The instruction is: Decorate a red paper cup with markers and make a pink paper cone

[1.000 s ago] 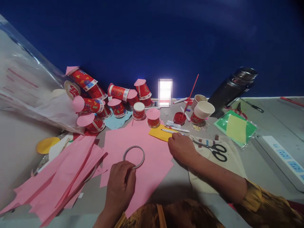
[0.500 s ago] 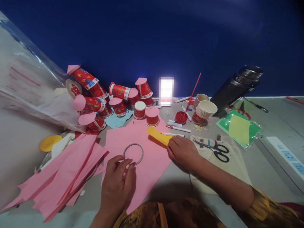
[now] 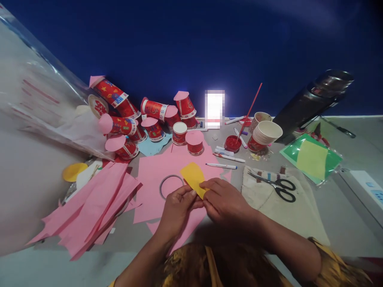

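Observation:
A small piece of yellow paper (image 3: 193, 176) is pinched between my two hands above the pink paper sheet (image 3: 149, 167). My left hand (image 3: 179, 205) grips its lower left edge with thumb and fingers. On the other side my right hand (image 3: 223, 199) holds the lower right edge, its fingers bent over the paper. Just left of the yellow piece, a thin grey ring (image 3: 162, 186) lies flat on the pink sheet, partly hidden by my left hand. A capped pen (image 3: 220, 166) rests beyond my right hand.
Red paper cups with pink tops (image 3: 122, 123) crowd the back left. Loose pink paper (image 3: 89, 211) lies at left. Scissors (image 3: 284, 189) rest on a cloth bag (image 3: 287, 215). A red paint pot (image 3: 232, 144), stacked paper cups (image 3: 266, 133) and a black flask (image 3: 311, 107) stand behind.
My right hand has brought the yellow paper left and nearer. My left hand has let go of the ring and moved right to grip the paper. The view has shifted slightly.

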Available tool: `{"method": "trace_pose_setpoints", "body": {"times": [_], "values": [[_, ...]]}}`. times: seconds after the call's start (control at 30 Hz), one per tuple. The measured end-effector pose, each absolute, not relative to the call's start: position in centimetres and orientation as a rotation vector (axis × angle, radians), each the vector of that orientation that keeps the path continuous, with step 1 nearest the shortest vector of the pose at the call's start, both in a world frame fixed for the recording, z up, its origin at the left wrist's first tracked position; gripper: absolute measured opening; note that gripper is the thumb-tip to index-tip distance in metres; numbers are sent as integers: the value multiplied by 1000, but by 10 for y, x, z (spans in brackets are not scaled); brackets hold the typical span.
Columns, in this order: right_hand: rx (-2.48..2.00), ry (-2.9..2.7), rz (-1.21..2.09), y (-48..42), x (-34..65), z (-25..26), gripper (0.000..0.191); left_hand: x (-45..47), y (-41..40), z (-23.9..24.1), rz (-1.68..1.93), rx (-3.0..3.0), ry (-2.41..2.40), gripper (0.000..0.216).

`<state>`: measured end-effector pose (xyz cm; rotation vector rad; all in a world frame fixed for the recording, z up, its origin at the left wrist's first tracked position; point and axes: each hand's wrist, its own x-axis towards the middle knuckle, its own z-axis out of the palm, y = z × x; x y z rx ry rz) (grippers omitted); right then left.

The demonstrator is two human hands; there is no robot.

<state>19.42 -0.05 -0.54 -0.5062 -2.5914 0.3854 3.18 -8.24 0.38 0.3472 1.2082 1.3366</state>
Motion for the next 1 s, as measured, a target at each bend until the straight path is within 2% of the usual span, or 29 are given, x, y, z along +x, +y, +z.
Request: {"method": "trace_pose_setpoints", "body": {"times": [0.2,0.37,0.63,1.0], "values": [[-459,-2503,415,-1,190,-4,24,33,-84,7,1401,303,1165,35],[-640,-2518,681,-3,192,-2,9,34,-84,3,1404,322,1149,31],[-845,-2450,943,0,192,10,18,34,-85,-3,1404,336,1148,33],[-920,-2376,1027,0,193,9,25,34,-83,-4,1401,342,1155,34]]}}
